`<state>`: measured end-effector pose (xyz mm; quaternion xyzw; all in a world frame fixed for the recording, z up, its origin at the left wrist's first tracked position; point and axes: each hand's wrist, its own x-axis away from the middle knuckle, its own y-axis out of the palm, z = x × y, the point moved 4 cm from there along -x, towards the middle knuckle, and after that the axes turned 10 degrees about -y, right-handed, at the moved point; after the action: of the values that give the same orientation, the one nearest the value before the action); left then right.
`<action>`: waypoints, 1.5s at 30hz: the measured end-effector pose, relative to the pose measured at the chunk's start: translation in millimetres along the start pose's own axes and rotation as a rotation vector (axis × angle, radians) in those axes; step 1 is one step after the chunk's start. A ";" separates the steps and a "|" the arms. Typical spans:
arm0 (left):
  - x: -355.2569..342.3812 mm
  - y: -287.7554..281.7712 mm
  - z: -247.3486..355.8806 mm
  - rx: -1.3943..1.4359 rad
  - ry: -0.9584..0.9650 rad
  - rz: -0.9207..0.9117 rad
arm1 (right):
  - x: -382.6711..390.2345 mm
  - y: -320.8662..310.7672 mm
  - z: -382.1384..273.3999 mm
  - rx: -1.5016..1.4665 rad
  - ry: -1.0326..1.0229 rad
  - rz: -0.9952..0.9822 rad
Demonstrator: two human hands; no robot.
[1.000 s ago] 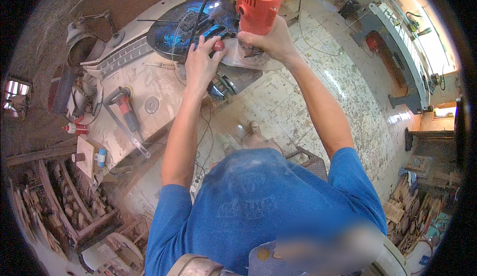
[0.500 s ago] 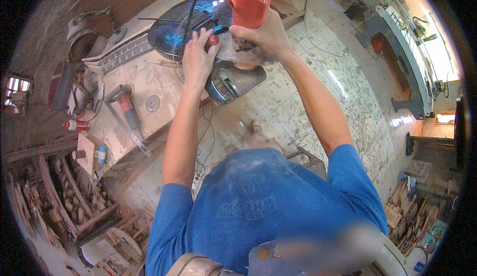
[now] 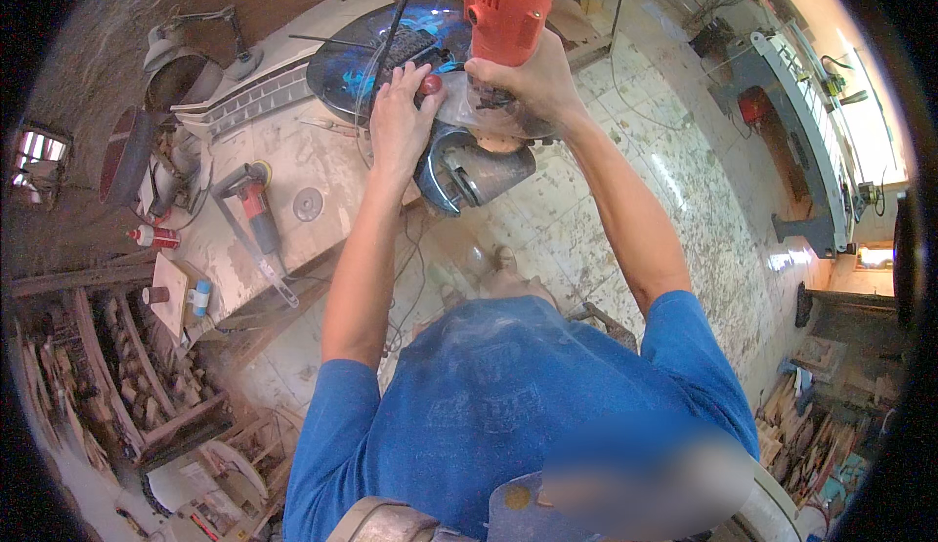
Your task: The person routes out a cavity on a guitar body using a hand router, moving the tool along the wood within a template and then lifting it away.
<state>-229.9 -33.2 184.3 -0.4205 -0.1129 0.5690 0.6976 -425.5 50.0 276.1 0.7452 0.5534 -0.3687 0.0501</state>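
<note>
My right hand (image 3: pixel 535 81) is closed around the lower body of an orange-red power router (image 3: pixel 506 17), which stands upright over a glossy black workpiece with blue patterns (image 3: pixel 344 78). A cloudy, see-through base shows under the router. Beside it, my left hand (image 3: pixel 399 117) has its thumb and fingers about a round red knob (image 3: pixel 431 84), with the other fingers resting forward near the workpiece. A curved, shiny dark part (image 3: pixel 445 183) juts from the workpiece toward me over the bench's edge. The cutting spot is hidden behind the right hand and base.
On the dusty bench (image 3: pixel 337 156) left of me lie a red angle tool (image 3: pixel 260 218), a metal square (image 3: pixel 278 283), a round disc (image 3: pixel 308 204) and a red bottle (image 3: pixel 156 237). A desk lamp (image 3: pixel 186 68) stands behind. Wood offcuts (image 3: pixel 117 366) fill racks lower left.
The view has shifted slightly, so router, hands and workpiece sit a little farther right in the picture. Both hands keep their holds.
</note>
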 end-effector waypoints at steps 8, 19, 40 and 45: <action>1.7 -3.9 6.3 0.031 -0.060 -0.014 | -2.9 -1.1 -1.1 0.013 0.010 -0.013; 8.5 -11.4 3.6 0.121 -0.051 0.023 | 0.1 10.2 -5.7 -0.034 0.023 0.003; 8.6 -6.6 6.2 -0.041 -0.120 0.042 | -4.3 -0.1 1.5 -0.023 -0.033 -0.027; 11.2 -7.1 10.1 -0.078 -0.065 0.059 | 0.9 -3.7 -1.2 0.065 -0.018 -0.003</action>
<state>-227.8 -18.7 192.1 -0.4317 -0.1450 0.5980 0.6596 -428.0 52.6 277.6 0.7421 0.5420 -0.3932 0.0303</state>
